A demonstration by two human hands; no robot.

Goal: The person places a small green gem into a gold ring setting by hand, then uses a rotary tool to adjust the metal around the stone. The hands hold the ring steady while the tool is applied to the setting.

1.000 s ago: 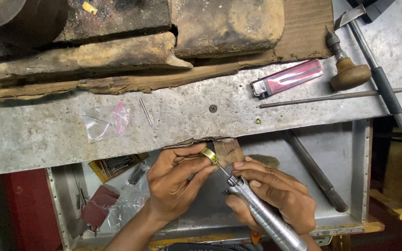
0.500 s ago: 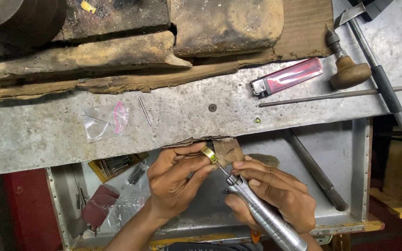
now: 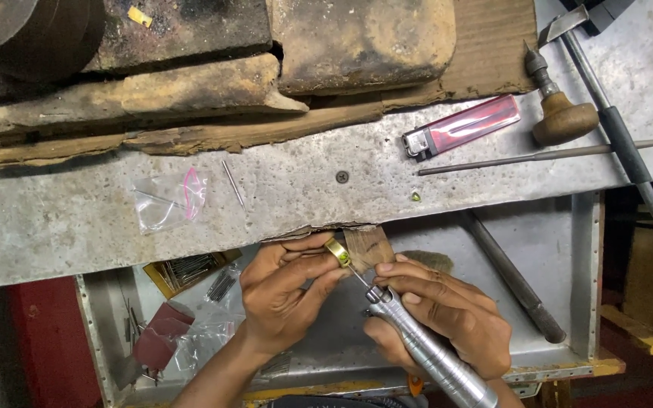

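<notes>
The workbench (image 3: 304, 189) is a scarred grey metal-faced top, with charred blocks (image 3: 190, 83) along its far edge and an open metal tray (image 3: 591, 287) slung below its near edge. On the bench to the right lie a red lighter (image 3: 462, 126), a wooden-handled graver (image 3: 561, 113) and a thin needle file (image 3: 546, 156); to the left, a small clear bag (image 3: 166, 200).

My left hand (image 3: 285, 302) pinches a gold ring (image 3: 337, 251) between thumb and fingertips, braced against the wooden bench pin (image 3: 368, 245) at the bench edge. My right hand (image 3: 444, 317) is closed around a silver rotary handpiece (image 3: 425, 347), held like a pen, its fine bit touching the ring's rim.

Step in hand, as I judge it: working the ring's surface with the bit. The next move calls for light, steady pressure and a firm hold of the ring against the pin, so the bit does not skate.
</notes>
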